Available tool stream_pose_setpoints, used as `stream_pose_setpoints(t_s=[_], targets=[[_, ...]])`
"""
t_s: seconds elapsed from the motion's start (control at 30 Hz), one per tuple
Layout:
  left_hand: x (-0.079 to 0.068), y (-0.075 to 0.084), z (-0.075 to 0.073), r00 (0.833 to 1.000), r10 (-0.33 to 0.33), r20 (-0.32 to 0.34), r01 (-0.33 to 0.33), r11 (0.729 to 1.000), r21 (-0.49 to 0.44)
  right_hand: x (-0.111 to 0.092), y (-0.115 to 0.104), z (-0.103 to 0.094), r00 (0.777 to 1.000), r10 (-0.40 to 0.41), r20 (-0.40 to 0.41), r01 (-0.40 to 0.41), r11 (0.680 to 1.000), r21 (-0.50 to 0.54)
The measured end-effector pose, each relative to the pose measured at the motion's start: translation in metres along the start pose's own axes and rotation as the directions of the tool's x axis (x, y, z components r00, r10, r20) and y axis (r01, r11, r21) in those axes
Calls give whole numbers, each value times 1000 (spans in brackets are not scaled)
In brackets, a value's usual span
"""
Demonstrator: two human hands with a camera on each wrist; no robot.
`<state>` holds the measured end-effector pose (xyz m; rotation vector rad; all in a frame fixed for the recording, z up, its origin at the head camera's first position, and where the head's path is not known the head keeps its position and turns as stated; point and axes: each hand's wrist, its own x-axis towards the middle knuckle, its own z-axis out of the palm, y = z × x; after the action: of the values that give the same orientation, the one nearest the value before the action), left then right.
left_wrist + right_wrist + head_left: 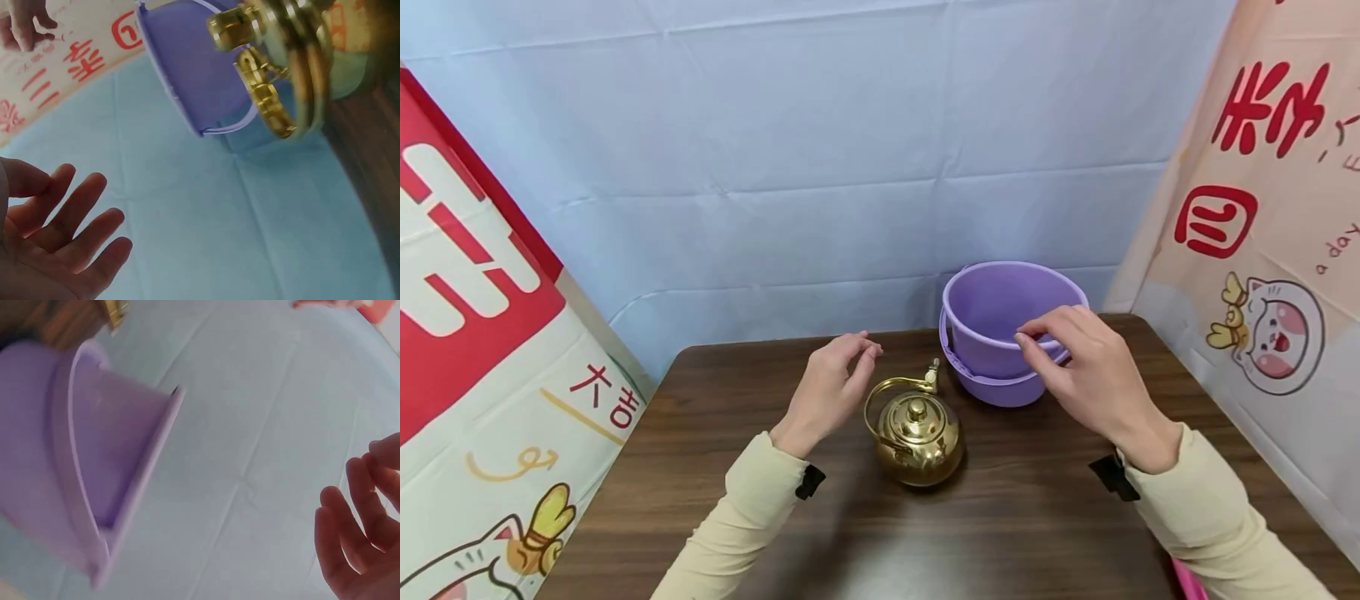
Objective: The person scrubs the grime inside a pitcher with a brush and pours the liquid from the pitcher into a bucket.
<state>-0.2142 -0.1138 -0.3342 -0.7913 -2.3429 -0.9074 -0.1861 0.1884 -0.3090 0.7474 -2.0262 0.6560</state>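
Observation:
A brass kettle with a knobbed lid stands upright on the brown table. Its hooped handle leans over to the left, and its spout points toward the back. Behind and to the right stands a purple bucket, its bail lowered against the left front side. My left hand hovers left of the kettle, apart from it, with loosely bent fingers and nothing in them. In front of the bucket's right rim, my right hand hangs with thumb and fingertips close together and holds nothing.
A wood-grain table carries both vessels. Behind it hangs a pale blue cloth; printed cloths flank both sides. A pink object shows partly beneath the right sleeve at the front edge.

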Motion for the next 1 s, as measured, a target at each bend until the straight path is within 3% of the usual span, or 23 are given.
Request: stream_pose_setpoints(t_s=[0.23, 0.5, 0.7, 1.0], targets=[[-11, -13, 17, 987, -160, 2, 160, 984, -73, -18, -4, 28, 990, 127, -60, -122, 988, 93], [-30, -30, 41, 948, -317, 22, 316, 935, -158, -46, -3, 67, 961, 277, 7, -274, 946, 173], [-43, -39, 60, 921, -386, 50, 388, 900, -199, -59, -8, 89, 935, 343, 92, -355, 912, 208], [-58, -46, 84, 897, -442, 27, 437, 874, -211, -66, -19, 111, 915, 343, 214, -384, 902, 197]])
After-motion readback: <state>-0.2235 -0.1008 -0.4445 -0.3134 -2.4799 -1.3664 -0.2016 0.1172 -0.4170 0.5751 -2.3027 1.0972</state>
